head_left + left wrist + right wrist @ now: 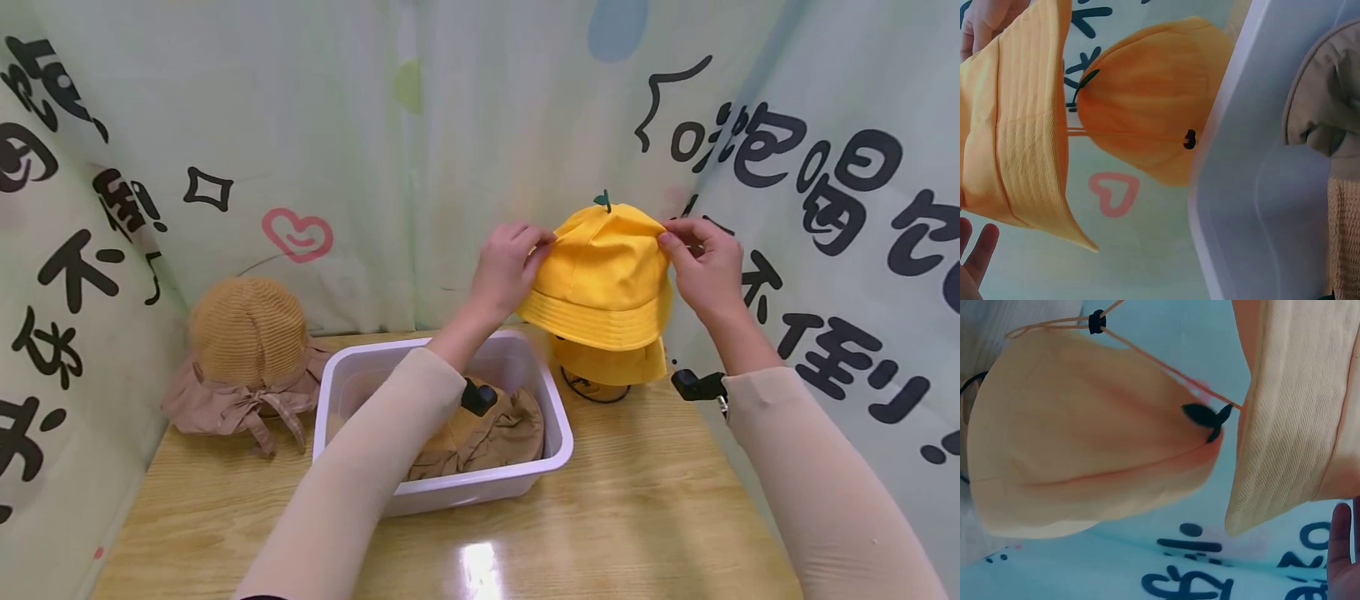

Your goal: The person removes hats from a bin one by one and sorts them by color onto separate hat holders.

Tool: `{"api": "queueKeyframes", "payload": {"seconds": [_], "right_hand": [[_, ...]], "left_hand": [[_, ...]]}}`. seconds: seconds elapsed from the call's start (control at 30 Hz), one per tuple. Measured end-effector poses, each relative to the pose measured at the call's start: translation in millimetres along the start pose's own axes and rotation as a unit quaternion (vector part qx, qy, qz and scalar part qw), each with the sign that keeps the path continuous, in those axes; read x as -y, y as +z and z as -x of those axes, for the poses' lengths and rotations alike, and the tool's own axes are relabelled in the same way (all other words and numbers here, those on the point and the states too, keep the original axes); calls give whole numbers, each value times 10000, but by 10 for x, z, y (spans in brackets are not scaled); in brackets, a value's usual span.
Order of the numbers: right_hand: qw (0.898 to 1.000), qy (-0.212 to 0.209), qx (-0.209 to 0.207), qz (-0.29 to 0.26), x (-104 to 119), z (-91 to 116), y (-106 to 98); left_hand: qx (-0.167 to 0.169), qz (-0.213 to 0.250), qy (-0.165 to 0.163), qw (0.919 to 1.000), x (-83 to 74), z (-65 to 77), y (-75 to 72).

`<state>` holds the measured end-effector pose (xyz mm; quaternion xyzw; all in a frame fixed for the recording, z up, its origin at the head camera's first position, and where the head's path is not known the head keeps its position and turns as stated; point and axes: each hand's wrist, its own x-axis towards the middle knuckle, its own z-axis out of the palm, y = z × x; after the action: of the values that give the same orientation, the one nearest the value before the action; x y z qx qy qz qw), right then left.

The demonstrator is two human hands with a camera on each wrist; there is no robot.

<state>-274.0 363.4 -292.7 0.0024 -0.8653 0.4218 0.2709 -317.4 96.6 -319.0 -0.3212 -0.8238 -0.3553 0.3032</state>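
Note:
Both hands hold up a yellow bucket hat (600, 275) with a small green sprout on its crown. My left hand (510, 267) pinches the crown's left side, and my right hand (705, 258) pinches its right side. The brim faces down. Right below is a second yellow hat (611, 362), mostly hidden in the head view; the right wrist view shows this lower hat (1097, 437) with its own green sprout. A thin cord with a black toggle (1097, 322) hangs from the raised hat across the lower one.
A white plastic bin (555, 433) at the table's middle holds a brown and tan hat (510, 433). To its left, a tan woven hat (247, 333) with a pinkish brim and bow stands on the wooden table (600, 533). A printed curtain (360, 167) hangs behind.

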Motion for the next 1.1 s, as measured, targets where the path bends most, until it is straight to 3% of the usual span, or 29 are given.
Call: {"api": "queueKeyframes", "payload": {"seconds": [0.23,0.63,1.1], "right_hand": [[9995,215,5,233,-205,21,-32],[9979,602,-29,236,-454,27,6],[9932,1063,82,475,-744,43,41]], "left_hand": [[412,-44,-174,9990,-58,35,176],[670,48,-478,9966,-74,48,396],[1104,-182,-762,9908,-71,77,624]]}}
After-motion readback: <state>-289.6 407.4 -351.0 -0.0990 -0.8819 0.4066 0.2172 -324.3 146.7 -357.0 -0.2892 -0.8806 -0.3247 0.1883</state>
